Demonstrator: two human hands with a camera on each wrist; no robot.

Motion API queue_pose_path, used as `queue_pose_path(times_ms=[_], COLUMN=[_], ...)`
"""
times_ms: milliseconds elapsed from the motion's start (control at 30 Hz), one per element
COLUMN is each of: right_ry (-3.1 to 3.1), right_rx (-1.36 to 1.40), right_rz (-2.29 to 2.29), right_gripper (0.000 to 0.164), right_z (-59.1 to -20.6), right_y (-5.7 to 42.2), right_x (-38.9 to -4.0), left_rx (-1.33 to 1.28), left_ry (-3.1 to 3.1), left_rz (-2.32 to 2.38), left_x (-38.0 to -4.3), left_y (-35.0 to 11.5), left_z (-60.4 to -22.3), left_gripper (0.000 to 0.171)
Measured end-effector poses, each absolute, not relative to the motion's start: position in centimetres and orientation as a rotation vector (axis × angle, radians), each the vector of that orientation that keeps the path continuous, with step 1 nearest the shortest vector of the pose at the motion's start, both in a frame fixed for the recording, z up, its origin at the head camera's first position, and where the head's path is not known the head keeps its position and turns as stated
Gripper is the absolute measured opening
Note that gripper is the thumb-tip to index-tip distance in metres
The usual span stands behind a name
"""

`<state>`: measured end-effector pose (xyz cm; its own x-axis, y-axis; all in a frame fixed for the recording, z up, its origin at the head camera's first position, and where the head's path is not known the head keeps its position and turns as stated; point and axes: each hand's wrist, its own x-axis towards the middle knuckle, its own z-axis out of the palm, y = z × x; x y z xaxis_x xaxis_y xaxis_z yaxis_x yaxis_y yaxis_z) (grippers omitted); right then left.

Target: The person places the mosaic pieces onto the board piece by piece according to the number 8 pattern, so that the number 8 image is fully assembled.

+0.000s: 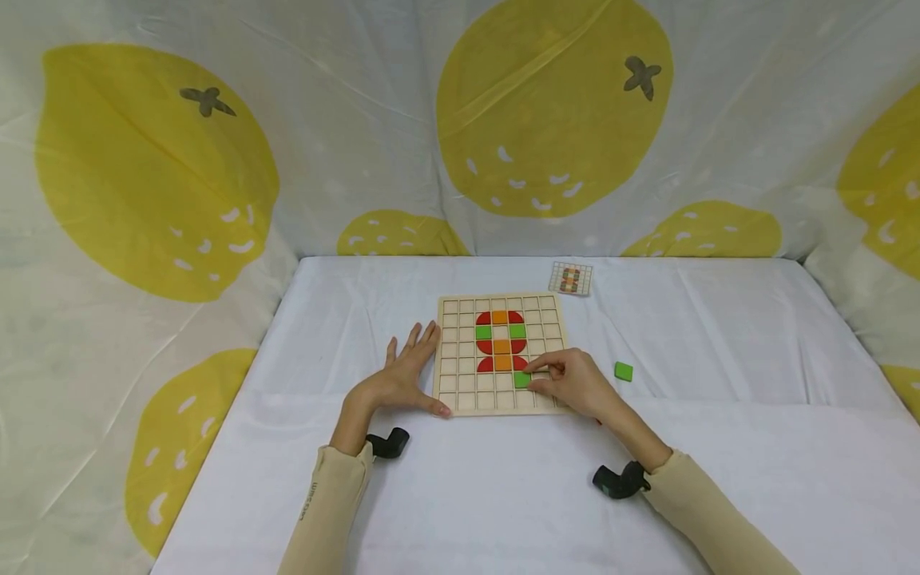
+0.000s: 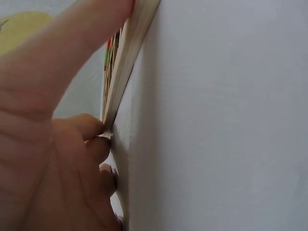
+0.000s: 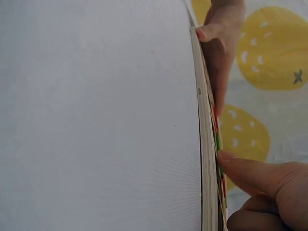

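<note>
A square wooden grid board [image 1: 460, 403] lies on the white cloth with a pattern of red, orange and green pieces in its cells. My left hand [image 1: 398, 383] rests at the board's left edge, fingers spread, with the thumb [image 2: 72, 48] at the near corner. Over the board's right half, my right hand [image 1: 575, 382] pinches a green square tile [image 1: 522, 381] between thumb and forefinger, just below the lowest red piece. In the right wrist view the thumb [image 3: 240, 166] touches the board's surface side, and the other fingers are curled beneath it.
A loose green tile [image 1: 623, 371] lies on the cloth to the right of the board. Behind the board's far right corner is a small pattern card [image 1: 571, 279] showing a similar grid. A lemon-print curtain [image 1: 388, 120] hangs at the back and sides.
</note>
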<state>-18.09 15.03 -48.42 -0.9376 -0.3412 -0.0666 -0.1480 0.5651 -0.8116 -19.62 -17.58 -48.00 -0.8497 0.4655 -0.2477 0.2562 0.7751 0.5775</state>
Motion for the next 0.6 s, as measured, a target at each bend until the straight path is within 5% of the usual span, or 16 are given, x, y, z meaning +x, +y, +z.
queue_pose_path(times_ms=[600], right_ry=[2.677], right_rx=[-0.212], right_rz=[-1.238], right_gripper=[0.027], right_z=[-47.3], right_y=[23.3], right_x=[-17.0], left_rx=[0.552], left_ry=[2.585], left_rz=[0.726], left_x=[-19.5], left_y=[-17.5], left_z=[-47.8], left_gripper=[0.145])
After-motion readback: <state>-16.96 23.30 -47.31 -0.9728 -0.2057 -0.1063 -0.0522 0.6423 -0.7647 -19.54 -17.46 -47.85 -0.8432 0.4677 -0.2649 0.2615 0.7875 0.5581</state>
